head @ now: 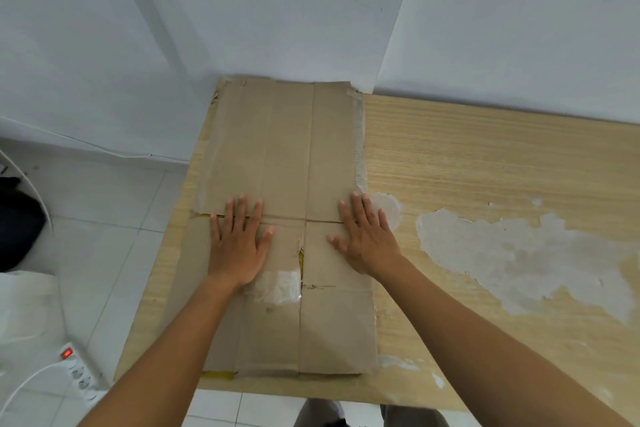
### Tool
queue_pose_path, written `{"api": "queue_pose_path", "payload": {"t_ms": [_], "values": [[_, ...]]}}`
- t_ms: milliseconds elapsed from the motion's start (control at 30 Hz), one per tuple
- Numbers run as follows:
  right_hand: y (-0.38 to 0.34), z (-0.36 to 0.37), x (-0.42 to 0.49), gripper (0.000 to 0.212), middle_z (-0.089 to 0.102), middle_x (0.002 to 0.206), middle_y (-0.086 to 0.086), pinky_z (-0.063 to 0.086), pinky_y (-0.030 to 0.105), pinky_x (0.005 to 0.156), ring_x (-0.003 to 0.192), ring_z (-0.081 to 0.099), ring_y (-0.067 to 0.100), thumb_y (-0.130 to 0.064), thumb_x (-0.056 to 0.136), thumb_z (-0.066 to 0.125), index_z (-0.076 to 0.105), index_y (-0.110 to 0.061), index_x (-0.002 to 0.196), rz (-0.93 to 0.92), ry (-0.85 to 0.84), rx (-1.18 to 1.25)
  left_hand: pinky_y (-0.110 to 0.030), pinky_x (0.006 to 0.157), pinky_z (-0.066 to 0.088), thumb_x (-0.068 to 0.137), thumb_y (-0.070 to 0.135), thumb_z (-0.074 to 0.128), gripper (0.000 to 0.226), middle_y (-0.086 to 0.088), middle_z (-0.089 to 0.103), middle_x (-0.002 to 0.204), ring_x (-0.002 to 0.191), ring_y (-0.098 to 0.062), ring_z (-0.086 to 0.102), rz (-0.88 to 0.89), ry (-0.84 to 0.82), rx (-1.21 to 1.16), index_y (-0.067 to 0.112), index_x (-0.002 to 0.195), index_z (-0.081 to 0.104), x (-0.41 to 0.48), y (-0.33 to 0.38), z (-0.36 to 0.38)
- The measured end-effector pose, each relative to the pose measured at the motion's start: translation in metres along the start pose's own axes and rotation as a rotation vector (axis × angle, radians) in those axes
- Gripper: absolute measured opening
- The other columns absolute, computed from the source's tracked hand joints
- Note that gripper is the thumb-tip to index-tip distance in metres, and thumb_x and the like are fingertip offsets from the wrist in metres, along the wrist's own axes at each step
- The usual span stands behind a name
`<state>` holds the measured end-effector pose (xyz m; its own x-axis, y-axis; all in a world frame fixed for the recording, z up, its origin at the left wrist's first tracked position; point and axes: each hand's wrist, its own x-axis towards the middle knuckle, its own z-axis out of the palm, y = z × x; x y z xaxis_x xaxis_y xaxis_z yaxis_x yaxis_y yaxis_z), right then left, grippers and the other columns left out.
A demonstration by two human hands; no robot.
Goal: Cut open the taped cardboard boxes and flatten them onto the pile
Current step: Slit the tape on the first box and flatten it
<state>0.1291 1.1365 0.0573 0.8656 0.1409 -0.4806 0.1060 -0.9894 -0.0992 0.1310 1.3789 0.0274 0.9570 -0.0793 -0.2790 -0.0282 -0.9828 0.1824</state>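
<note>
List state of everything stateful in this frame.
table: veneer peeled in patches
cardboard box: flattened, lying on the table
left hand: open, palm pressing the box
right hand: open, palm pressing the box
tape patch: stuck on the box, by the left wrist
power strip: on the floor, switch lit red

Only 1 view here, worn on the person's head, looking forward and steeply down from close above. The left hand [239, 246] and right hand [367, 239] sit near mid-frame. The wide lens also takes in the wall [277, 10] beyond both hands and the floor [104, 236] left of the left hand.
</note>
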Motion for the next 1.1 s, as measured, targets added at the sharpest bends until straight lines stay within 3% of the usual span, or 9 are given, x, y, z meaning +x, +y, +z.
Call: {"api": "queue_pose_path", "payload": {"t_ms": [100,267,367,533,667,767,967,1100], "values": [[0.0,-0.004,0.002,0.075,-0.03,0.154,0.005,-0.007,0.046,0.118,0.141,-0.028,0.021,-0.061,0.096,0.018,-0.018,-0.022,0.149,0.004,-0.033,0.008,-0.041,0.112,-0.023,0.071,0.07,-0.017,0.084,0.005,-0.035,0.148,0.137,-0.013,-0.034,0.03,-0.028,0.002,0.028,0.144,-0.023,0.003,-0.004,-0.003],[-0.005,0.006,-0.007,0.073,-0.032,0.153,0.005,-0.012,0.048,0.116,0.14,-0.031,0.023,-0.061,0.095,0.013,-0.02,-0.022,0.148,0.053,0.0,-0.024,-0.04,0.112,-0.024,0.077,0.072,-0.009,0.081,0.003,-0.032,0.151,0.141,-0.016,-0.03,0.058,-0.04,0.014,0.029,0.144,-0.022,0.006,-0.006,-0.006],[-0.001,-0.002,-0.004,0.078,-0.031,0.154,0.006,-0.007,0.047,0.118,0.141,-0.029,0.024,-0.062,0.095,0.021,-0.018,-0.022,0.149,0.031,-0.064,0.035,-0.044,0.115,-0.018,0.095,0.063,0.011,0.071,-0.003,-0.021,0.158,0.144,-0.02,-0.024,0.039,-0.056,0.019,0.025,0.151,-0.012,0.005,0.0,-0.011],[0.017,-0.022,-0.015,0.074,-0.011,0.159,0.004,0.001,0.041,0.12,0.146,-0.011,0.019,-0.053,0.098,0.031,-0.001,-0.015,0.152,-0.047,-0.027,0.159,-0.049,0.117,-0.001,0.099,0.05,0.029,0.064,-0.01,0.011,0.16,0.148,-0.025,0.001,0.071,0.029,-0.082,0.016,0.152,0.02,-0.001,0.036,-0.015],[0.035,-0.03,-0.046,0.068,0.001,0.16,0.005,0.007,0.039,0.119,0.147,0.0,0.019,-0.049,0.099,0.032,0.007,-0.014,0.152,-0.034,0.058,0.232,-0.045,0.116,0.016,0.097,0.051,0.033,0.063,-0.008,0.023,0.157,0.146,-0.026,0.015,0.241,-0.002,-0.125,0.014,0.148,0.029,-0.006,0.09,-0.018],[0.06,-0.036,-0.075,0.065,0.003,0.16,0.006,0.007,0.039,0.118,0.147,-0.001,0.019,-0.048,0.1,0.029,0.009,-0.013,0.152,0.022,0.093,0.215,-0.042,0.116,0.016,0.099,0.043,0.04,0.059,-0.005,0.022,0.158,0.147,-0.024,0.013,0.339,-0.028,-0.157,0.017,0.149,0.027,-0.008,0.139,-0.026],[0.147,-0.046,-0.153,0.064,0.009,0.159,0.009,0.01,0.039,0.118,0.147,0.002,0.023,-0.049,0.1,0.03,0.017,-0.012,0.15,0.191,0.226,0.248,-0.043,0.117,0.015,0.099,0.048,0.037,0.059,-0.002,0.027,0.156,0.146,-0.022,0.017,0.545,-0.01,-0.098,0.019,0.15,0.026,-0.028,0.257,-0.044],[0.214,-0.039,-0.216,0.064,0.01,0.159,0.01,0.013,0.039,0.117,0.147,0.004,0.024,-0.05,0.099,0.031,0.018,-0.012,0.15,0.292,0.324,0.307,-0.044,0.114,0.022,0.098,0.049,0.038,0.059,-0.003,0.037,0.151,0.141,-0.022,0.028,0.703,0.031,-0.055,0.017,0.148,0.031,-0.056,0.342,-0.041]]}}
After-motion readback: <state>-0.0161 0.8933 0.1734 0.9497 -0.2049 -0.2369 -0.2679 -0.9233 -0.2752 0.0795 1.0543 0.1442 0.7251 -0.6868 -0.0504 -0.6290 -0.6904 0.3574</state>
